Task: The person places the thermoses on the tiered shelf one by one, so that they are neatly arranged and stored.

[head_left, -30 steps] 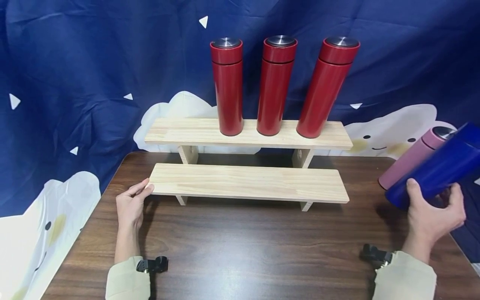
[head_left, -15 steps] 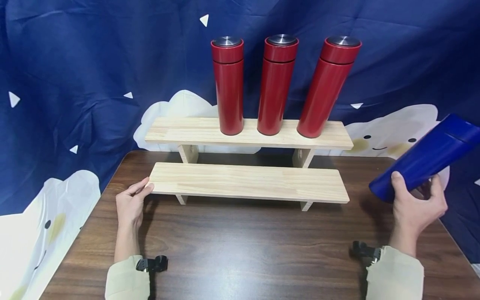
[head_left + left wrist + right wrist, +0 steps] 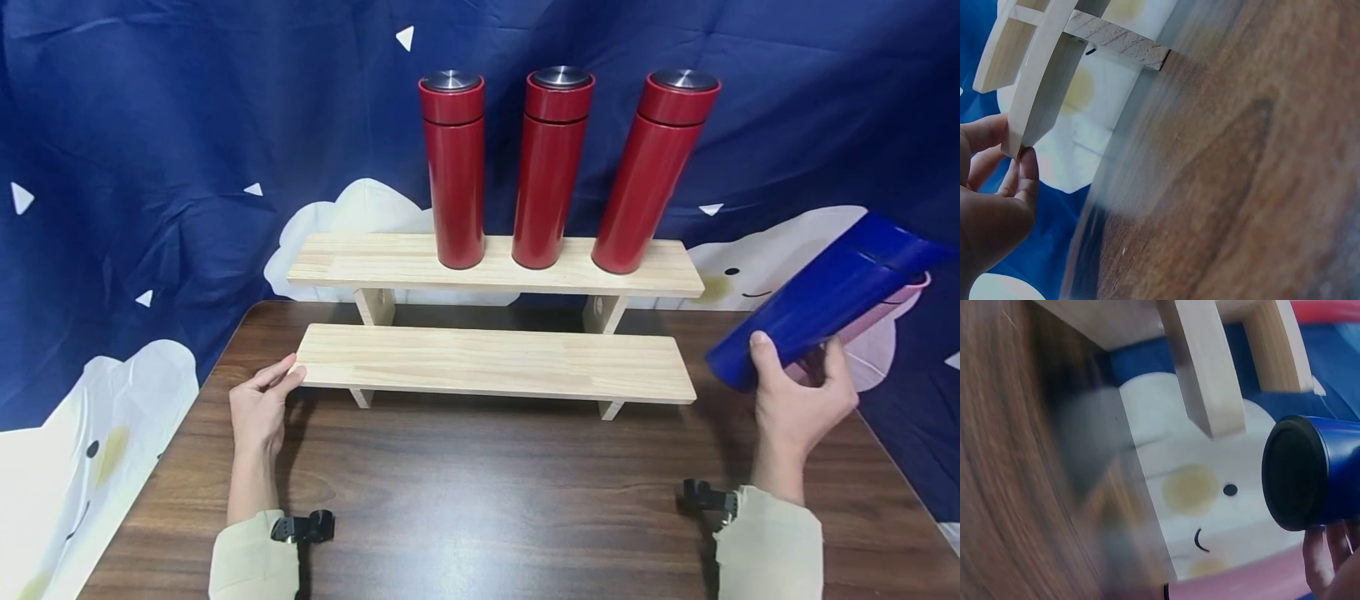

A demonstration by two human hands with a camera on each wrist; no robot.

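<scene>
My left hand (image 3: pixel 258 408) pinches the left end of the lower board of a two-tier wooden shelf (image 3: pixel 487 362); in the left wrist view the thumb and fingertips (image 3: pixel 1027 172) lie at that board's end. On the right, my right hand (image 3: pixel 806 412) grips a blue thermos bottle (image 3: pixel 817 296), raised above the table and tilted with its top to the right. Its dark base (image 3: pixel 1294 475) faces the right wrist camera, near the shelf's end but apart from it. Three red thermos bottles (image 3: pixel 456 175) stand upright on the upper board.
Behind the blue bottle a pink thermos bottle (image 3: pixel 873 321) is mostly hidden. The shelf stands toward the back of a brown wooden table (image 3: pixel 480 492). A dark blue curtain (image 3: pixel 187 125) with white cloud shapes hangs behind and at the sides.
My right hand has carried the blue bottle leftward, closer to the shelf's right end. The left hand has stayed on the lower board, and the red bottles have not moved.
</scene>
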